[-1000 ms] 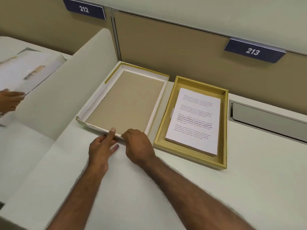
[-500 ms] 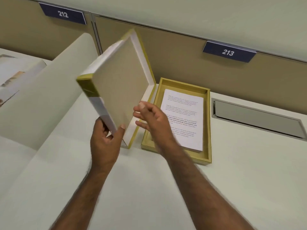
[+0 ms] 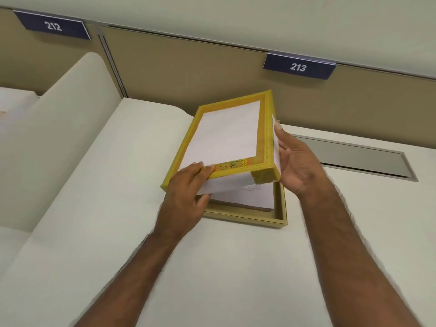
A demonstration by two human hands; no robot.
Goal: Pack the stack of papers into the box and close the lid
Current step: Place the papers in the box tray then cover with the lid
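Papers (image 3: 247, 197) already lie in the box (image 3: 282, 208), which sits on the desk (image 3: 236, 267) under the raised lid (image 3: 226, 142). Largest worry: the lid hangs tilted, near edge lifted, so it may come down skewed and catch a box wall rather than slide over it. Next, the stack's near corner shows beside the wall; a lid rim landing on it would likely crease the sheets. Left hand (image 3: 186, 194) pinches the lid's near-left corner, thumb on top. Right hand (image 3: 292, 161) is spread flat against the right side, not curled around it, so that side might slip.
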